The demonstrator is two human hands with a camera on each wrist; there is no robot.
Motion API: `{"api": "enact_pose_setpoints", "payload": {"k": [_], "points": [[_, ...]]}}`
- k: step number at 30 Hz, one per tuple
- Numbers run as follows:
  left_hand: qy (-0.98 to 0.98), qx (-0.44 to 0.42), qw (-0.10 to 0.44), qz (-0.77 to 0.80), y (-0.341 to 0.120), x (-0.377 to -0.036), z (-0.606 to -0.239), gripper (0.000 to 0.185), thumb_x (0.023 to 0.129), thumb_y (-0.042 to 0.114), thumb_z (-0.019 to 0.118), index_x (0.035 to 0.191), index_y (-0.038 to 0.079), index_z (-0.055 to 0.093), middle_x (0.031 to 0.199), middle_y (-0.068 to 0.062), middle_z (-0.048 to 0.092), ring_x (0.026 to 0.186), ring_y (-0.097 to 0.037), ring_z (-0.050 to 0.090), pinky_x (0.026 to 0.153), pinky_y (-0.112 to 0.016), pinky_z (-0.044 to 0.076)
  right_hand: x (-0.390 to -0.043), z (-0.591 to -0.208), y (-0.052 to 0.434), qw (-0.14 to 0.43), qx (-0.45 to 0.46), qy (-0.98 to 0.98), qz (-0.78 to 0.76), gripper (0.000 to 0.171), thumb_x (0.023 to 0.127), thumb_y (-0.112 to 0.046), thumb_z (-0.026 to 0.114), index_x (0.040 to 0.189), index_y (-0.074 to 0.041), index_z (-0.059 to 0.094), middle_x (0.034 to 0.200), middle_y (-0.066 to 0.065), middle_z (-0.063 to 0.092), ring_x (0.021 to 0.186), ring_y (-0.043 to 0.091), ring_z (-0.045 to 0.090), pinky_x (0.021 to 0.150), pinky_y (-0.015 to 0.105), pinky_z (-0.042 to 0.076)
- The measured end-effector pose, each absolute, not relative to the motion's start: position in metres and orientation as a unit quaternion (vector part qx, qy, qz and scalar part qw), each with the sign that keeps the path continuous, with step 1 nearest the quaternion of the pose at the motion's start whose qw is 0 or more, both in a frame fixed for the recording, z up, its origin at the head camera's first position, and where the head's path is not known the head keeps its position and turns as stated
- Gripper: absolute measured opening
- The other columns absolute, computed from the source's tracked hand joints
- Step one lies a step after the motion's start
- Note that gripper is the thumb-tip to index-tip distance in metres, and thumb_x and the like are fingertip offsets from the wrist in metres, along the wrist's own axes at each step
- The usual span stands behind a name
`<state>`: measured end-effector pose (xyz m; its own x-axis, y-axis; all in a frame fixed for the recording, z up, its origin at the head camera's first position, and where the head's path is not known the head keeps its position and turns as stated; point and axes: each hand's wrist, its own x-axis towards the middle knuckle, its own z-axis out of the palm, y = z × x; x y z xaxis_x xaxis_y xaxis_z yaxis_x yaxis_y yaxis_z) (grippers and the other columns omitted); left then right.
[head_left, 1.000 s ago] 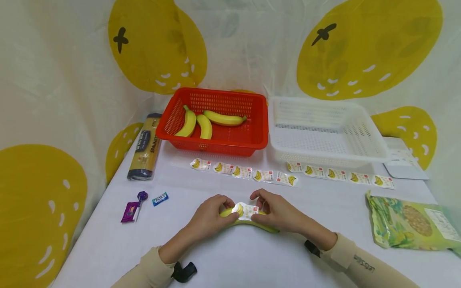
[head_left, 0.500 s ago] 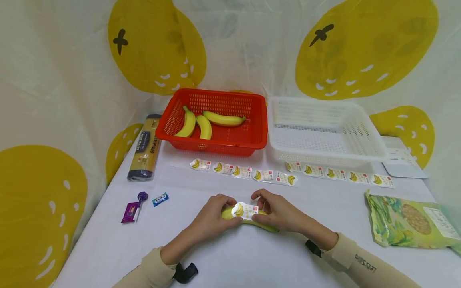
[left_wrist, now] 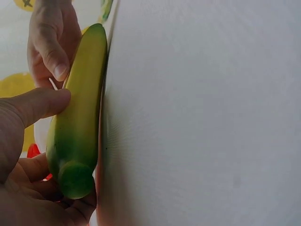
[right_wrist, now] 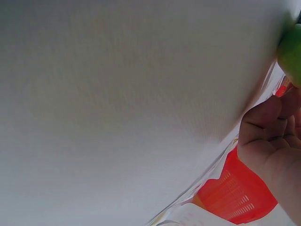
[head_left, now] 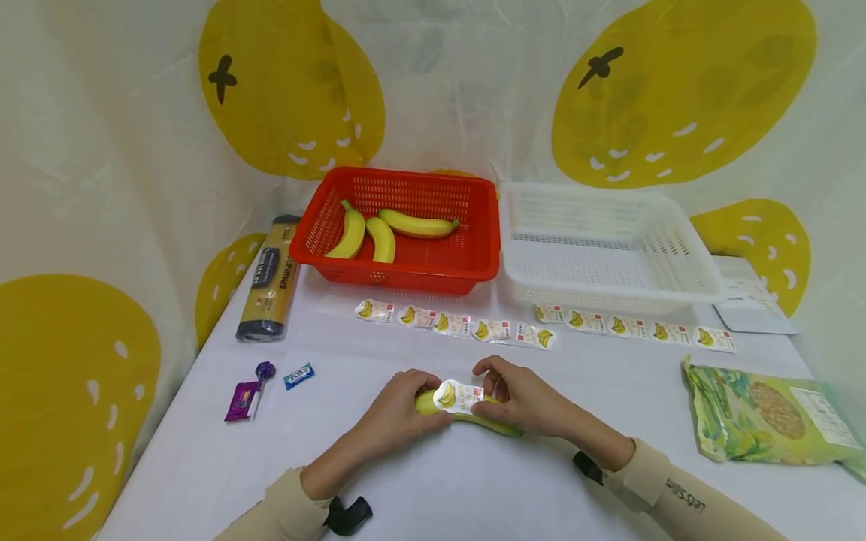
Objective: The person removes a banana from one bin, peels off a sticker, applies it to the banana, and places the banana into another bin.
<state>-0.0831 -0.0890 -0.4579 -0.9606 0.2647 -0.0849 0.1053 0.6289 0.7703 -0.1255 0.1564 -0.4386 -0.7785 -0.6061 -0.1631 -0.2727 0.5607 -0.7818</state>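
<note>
A yellow banana with green ends [head_left: 501, 427] lies crosswise before me, a white label with printed bananas [head_left: 460, 395] along its top. My left hand [head_left: 401, 406] grips its left end, thumb on the near side and fingers round the far side. In the left wrist view, that thumb presses on the banana [left_wrist: 82, 103]. My right hand [head_left: 524, 394] arches over the other end, its thumb at the label's right corner and its fingers curled on the far side. In the right wrist view, these curled fingers [right_wrist: 263, 117] come close to the green banana tip [right_wrist: 291, 54].
Behind, a red basket [head_left: 406, 279] holds three bananas beside a white basket [head_left: 609, 289]. Rows of banana labels [head_left: 453, 324] lie in front of them. A spaghetti pack [head_left: 271, 282], lollipop [head_left: 265, 371] and small sweet [head_left: 298, 376] are left; a green bag [head_left: 758, 413] is right.
My left thumb has slid off the label's left edge to the banana's near side, uncovering the label's lower left. My right hand has stayed nearly still; the view has shifted slightly.
</note>
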Motion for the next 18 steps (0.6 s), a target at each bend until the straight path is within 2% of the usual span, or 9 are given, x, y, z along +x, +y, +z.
{"api": "enact_pose_setpoints", "payload": {"k": [9, 18], "points": [[0.887, 0.076, 0.064, 0.452, -0.089, -0.081, -0.451, 0.041, 0.081, 0.032, 0.083, 0.116, 0.013, 0.072, 0.113, 0.000, 0.073, 0.106, -0.014, 0.063, 0.095, -0.035, 0.050, -0.126, -0.437, 0.162, 0.209, -0.252, 0.857, -0.398, 0.045, 0.090, -0.034, 0.077, 0.122, -0.008, 0.058, 0.090, -0.001, 0.061, 0.073, 0.007, 0.053, 0.066, 0.020, 0.045], [0.839, 0.017, 0.043, 0.542, -0.091, -0.082, -0.447, 0.042, 0.077, 0.033, 0.089, 0.111, 0.015, 0.073, 0.106, 0.004, 0.073, 0.097, -0.012, 0.060, 0.088, -0.024, 0.048, -0.127, -0.435, 0.162, 0.194, -0.217, 0.857, -0.425, 0.041, 0.090, -0.036, 0.077, 0.118, -0.011, 0.062, 0.090, -0.004, 0.062, 0.078, 0.010, 0.056, 0.067, 0.020, 0.048]]}}
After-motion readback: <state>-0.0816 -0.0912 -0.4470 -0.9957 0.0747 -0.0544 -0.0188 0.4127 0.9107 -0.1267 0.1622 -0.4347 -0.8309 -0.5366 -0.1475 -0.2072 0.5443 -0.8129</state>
